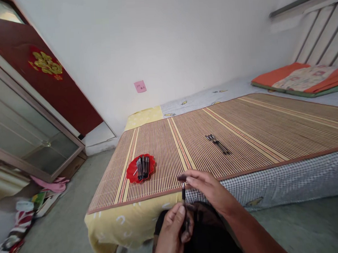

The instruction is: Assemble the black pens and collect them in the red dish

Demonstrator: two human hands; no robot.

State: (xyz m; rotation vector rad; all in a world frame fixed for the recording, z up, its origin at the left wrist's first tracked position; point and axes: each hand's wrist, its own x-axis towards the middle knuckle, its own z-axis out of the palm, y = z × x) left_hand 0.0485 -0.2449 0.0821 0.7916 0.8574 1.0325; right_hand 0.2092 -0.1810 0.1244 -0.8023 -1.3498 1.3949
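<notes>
One pen (pixel 184 193) is pointing upward near a striped mat (pixel 158 142), left hand (pixel 174 223) is gripping its barrel, right hand (pixel 204 185) is curving by its tip, finger hold unclear, red dish (pixel 130 170) is holding pens (pixel 143 167).

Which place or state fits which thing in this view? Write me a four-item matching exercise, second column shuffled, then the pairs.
Column one
1. Red dish
2. Pink note
3. Lone pen
4. Pens right of the dish

Column two
A. Gripped by the left hand
B. Lying loose on the striped mat
C. Stuck to the wall
D. Containing a cluster of dark pens

Pairs: 1-D, 2-C, 3-A, 4-B
</notes>
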